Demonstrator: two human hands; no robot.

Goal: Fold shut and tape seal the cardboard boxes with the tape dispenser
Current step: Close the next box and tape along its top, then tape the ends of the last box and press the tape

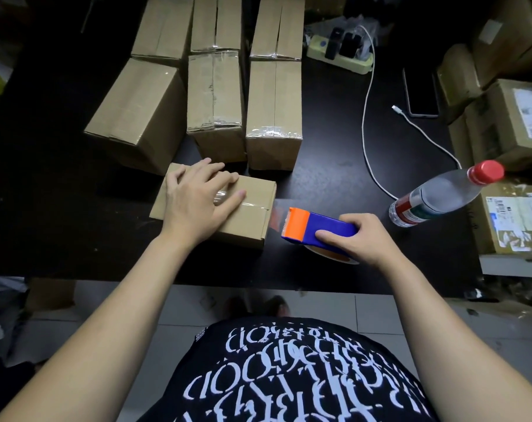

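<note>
A small cardboard box lies near the front of the black table, its flaps folded shut with a clear tape strip along the top seam. My left hand rests flat on its top, fingers spread. My right hand grips the blue and orange tape dispenser just right of the box. Clear tape stretches from the dispenser's orange blade end to the box's right edge. The tape roll under the dispenser is mostly hidden.
Several taped cardboard boxes stand in rows behind the small box. A clear bottle with a red cap stands at the right, beside a white cable, a power strip and a phone. More parcels pile at the far right.
</note>
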